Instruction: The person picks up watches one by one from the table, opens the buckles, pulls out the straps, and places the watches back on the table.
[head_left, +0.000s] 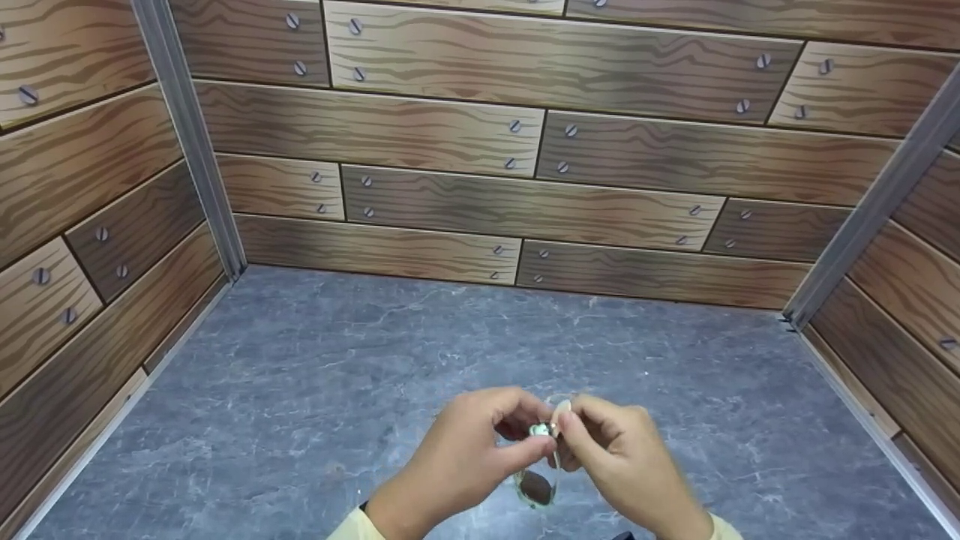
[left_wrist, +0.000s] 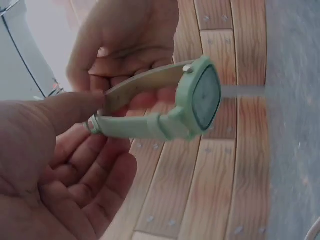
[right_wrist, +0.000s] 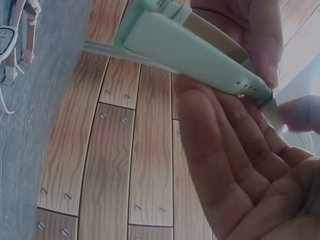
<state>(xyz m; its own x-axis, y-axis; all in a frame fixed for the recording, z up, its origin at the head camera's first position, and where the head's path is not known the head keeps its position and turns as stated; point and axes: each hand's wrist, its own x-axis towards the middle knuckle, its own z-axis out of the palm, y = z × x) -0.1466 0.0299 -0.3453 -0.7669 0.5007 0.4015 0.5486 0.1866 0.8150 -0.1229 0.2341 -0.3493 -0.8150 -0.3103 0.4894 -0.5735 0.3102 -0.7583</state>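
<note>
A mint-green wristwatch (head_left: 535, 487) hangs dial-down between both hands in the head view, its strap looped closed at the top. My left hand (head_left: 480, 446) pinches the strap near the buckle (left_wrist: 93, 124) between thumb and fingers. Opposite it, my right hand (head_left: 622, 454) pinches the strap's tip between thumb and forefinger. The squarish dial (left_wrist: 206, 97) faces away from the hands in the left wrist view. In the right wrist view, small holes show along the green strap (right_wrist: 190, 55) near the fingers.
A second watch (right_wrist: 7, 42) with a pinkish strap lies on the grey marbled tabletop (head_left: 360, 360), at the left edge of the right wrist view. Wood-patterned panels (head_left: 442, 135) wall the table at the back and both sides, with metal posts (head_left: 187, 135) in the corners.
</note>
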